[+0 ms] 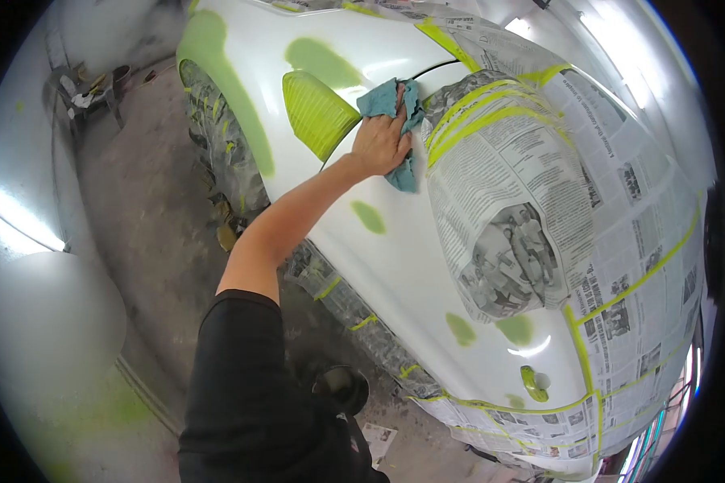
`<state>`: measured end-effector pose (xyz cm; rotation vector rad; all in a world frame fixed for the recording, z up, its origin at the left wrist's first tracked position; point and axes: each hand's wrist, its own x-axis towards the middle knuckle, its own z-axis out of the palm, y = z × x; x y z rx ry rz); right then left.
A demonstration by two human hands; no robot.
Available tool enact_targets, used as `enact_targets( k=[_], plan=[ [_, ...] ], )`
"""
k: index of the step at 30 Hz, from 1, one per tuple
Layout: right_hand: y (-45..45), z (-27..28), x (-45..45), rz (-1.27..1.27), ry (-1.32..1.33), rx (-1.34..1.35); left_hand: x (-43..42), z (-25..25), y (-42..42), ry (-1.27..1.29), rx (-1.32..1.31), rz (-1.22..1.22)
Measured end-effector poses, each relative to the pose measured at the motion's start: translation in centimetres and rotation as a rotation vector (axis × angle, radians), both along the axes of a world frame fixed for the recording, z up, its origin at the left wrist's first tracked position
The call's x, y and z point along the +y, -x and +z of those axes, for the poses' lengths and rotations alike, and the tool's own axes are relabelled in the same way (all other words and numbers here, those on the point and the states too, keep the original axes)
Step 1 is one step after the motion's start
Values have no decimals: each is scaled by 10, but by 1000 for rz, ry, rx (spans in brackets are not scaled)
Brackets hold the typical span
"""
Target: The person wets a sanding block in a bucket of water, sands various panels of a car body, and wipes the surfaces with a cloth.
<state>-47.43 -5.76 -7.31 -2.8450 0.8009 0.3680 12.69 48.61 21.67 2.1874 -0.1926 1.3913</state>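
My left hand (381,145) presses a crumpled blue-green cloth (379,98) against a white car body panel (362,266), its fingers bent over the cloth. Just left of the hand is a patch covered with yellow-green tape (315,115). Light green patches (368,217) mark the white paint in several places. To the right of the cloth, a side mirror wrapped in newspaper (507,193) and bound with yellow-green tape stands out from the car. A taped door handle (533,383) is lower right. My right hand is not visible.
Newspaper (636,266) covers the windows at the right. Masking sheet (225,137) covers the wheel at the left. A small stand with tools (89,90) is at the upper left. The floor (145,201) shows between wall and car. A newspaper piece (379,441) lies low.
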Motion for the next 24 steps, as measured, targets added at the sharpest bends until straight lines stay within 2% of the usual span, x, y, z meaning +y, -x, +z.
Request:
enact_targets(
  k=[3, 6, 9, 11, 14, 17, 18, 19, 20, 21, 22, 24],
  plan=[
    [-5, -3, 7, -19, -6, 8, 29, 30, -2, -131, 15, -101],
    [-7, -5, 12, -30, -9, 20, 53, 70, -17, -271, 179, -211],
    [-5, -5, 13, -34, -16, 35, 64, 111, -30, -477, 165, -221],
    [6, -2, 12, -32, -18, 41, 69, 116, -37, -540, 160, -225],
    [25, -1, 11, -20, -27, 41, 68, 94, -45, -528, 137, -170],
    [50, -12, 5, -3, -30, -2, 64, 29, -42, -350, 93, -151],
    [63, -22, 0, 4, -22, -30, 56, 17, -21, -292, 276, -102],
    [73, -32, -1, -4, -26, -56, 52, -16, -25, -307, 26, -105],
    [79, -37, 2, -26, -26, -70, 49, -33, -22, -288, -16, -100],
    [71, -27, 9, -116, -146, -83, 44, -36, -13, -285, -21, -80],
    [63, -14, 14, -158, -152, -4, 39, -37, -9, -288, -9, -56],
    [60, -7, 7, -201, -277, -76, 21, -35, -5, -287, 10, -22]
  ],
)
